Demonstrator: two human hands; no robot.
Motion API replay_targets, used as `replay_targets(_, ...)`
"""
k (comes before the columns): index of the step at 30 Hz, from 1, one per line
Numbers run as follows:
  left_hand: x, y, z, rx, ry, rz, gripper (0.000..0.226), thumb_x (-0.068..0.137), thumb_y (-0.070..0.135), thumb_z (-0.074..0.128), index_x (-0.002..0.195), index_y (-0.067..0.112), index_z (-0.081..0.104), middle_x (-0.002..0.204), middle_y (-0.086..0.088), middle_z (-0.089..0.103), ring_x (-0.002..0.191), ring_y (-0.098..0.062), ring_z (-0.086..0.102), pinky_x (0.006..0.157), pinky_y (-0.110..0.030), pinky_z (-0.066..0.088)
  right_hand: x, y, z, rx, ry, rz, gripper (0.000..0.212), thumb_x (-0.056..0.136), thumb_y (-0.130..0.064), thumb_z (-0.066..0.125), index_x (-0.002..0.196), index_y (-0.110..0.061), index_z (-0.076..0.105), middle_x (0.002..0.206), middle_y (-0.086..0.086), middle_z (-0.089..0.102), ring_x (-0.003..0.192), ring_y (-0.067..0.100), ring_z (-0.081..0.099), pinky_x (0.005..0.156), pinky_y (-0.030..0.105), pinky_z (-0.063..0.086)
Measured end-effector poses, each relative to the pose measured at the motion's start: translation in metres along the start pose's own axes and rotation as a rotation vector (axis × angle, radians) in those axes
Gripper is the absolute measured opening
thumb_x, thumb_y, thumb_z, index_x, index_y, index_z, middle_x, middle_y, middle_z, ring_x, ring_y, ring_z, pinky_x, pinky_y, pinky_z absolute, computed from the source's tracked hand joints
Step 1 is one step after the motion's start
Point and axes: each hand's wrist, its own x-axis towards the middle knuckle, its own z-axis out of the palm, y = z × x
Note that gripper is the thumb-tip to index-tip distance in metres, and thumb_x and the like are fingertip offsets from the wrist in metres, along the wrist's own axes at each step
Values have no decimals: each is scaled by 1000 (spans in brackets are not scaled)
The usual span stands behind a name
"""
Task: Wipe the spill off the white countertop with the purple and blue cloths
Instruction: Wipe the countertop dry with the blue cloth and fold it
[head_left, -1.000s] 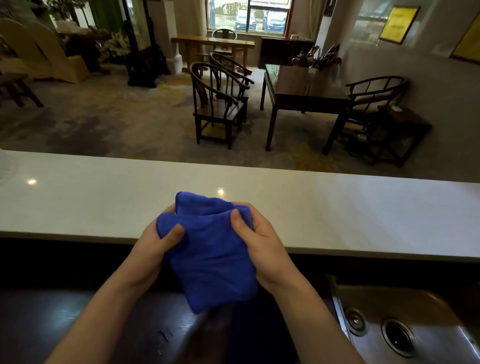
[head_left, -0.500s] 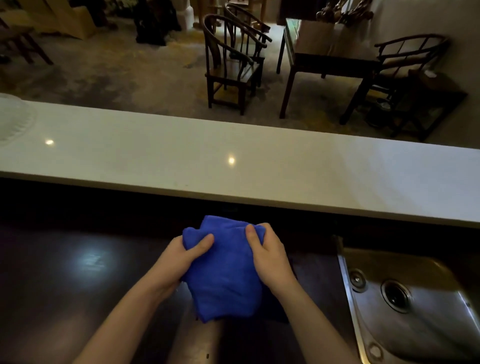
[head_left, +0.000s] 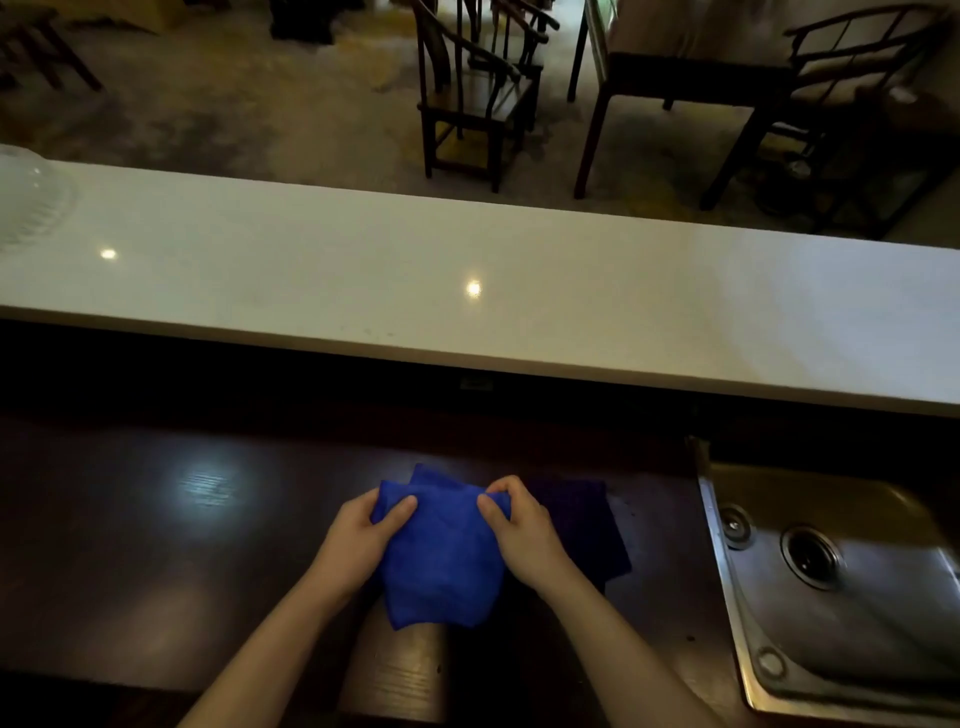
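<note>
A folded blue cloth (head_left: 441, 561) is held low over the dark lower counter (head_left: 156, 545). My left hand (head_left: 358, 540) grips its left edge and my right hand (head_left: 519, 535) grips its right edge. A dark purple cloth (head_left: 587, 525) lies flat on the dark counter just right of my right hand, partly hidden by it. The long white countertop (head_left: 467, 280) runs across the view beyond, raised above the dark counter. No spill shows on it from here.
A steel sink (head_left: 841, 582) with a drain sits at the lower right. A clear glass object (head_left: 26, 202) stands at the far left of the white countertop. Dark wooden chairs (head_left: 472, 88) and a table (head_left: 675, 67) stand on the floor beyond.
Both hands have brought the blue cloth down from the white countertop's near edge to the dark lower counter. The view has tilted downward, and the purple cloth has come into sight.
</note>
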Motion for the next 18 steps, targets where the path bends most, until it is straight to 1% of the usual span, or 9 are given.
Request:
replay_targets(1,4,-6,1,13,2,-28,47,66,68,74,89,27,73,93,-7,78,87,-21,75,77,-38,58,5,5,5,-9,15,31,11,102,-34,52,102,-24,55,95,-5,64,81,3,59,61,13,41)
replay_targets(3,10,-15,2,40,-15,-77,41,67,65,75,89,30,73,94,-5,78,87,-19,75,72,-32,59,15,14,15,-17,50,79,13,102,-33,51,103,-21,54,96,0,64,80,8,59,62,18,43)
replay_targets(5,17,-25,4,57,-7,-123,33,70,54,79,89,29,73,93,0,79,85,-17,76,65,-24,57,25,21,23,-31,96,108,15,102,-31,52,104,-17,55,98,4,65,84,15,60,66,26,43)
replay_targets(7,26,-37,8,115,53,-152,22,76,40,79,90,25,70,87,-2,78,82,-18,75,61,-21,55,34,25,30,-61,147,108,14,101,-29,54,105,-16,56,98,3,65,87,17,62,69,27,45)
replay_targets(9,32,-43,11,243,127,-134,14,82,34,74,86,24,66,79,-2,74,75,-15,72,58,-14,49,42,25,36,-115,185,98,11,100,-28,57,105,-17,58,99,1,65,90,16,63,73,29,52)
replay_targets(11,35,-43,16,386,183,-80,13,86,34,71,80,29,61,73,4,69,65,-5,66,51,-7,43,48,25,41,-186,209,91,9,99,-27,58,104,-20,57,102,-1,65,92,16,64,78,35,56)
replay_targets(14,37,-41,22,543,240,-9,20,89,34,67,73,32,54,67,9,63,56,-1,60,47,-9,41,53,25,47,-310,238,60,12,99,-29,57,107,-21,55,106,-3,62,95,16,61,80,36,56)
replay_targets(16,41,-40,24,640,266,6,21,89,34,66,74,29,52,74,11,58,62,-4,57,52,-13,37,55,25,49,-367,258,41,15,99,-29,58,111,-21,54,110,-2,60,101,16,57,82,34,54)
replay_targets(18,42,-42,23,719,278,10,18,88,39,65,86,24,56,85,8,53,77,-9,56,66,-20,41,55,28,52,-391,259,49,21,98,-29,58,116,-20,53,116,0,59,106,16,56,84,33,53)
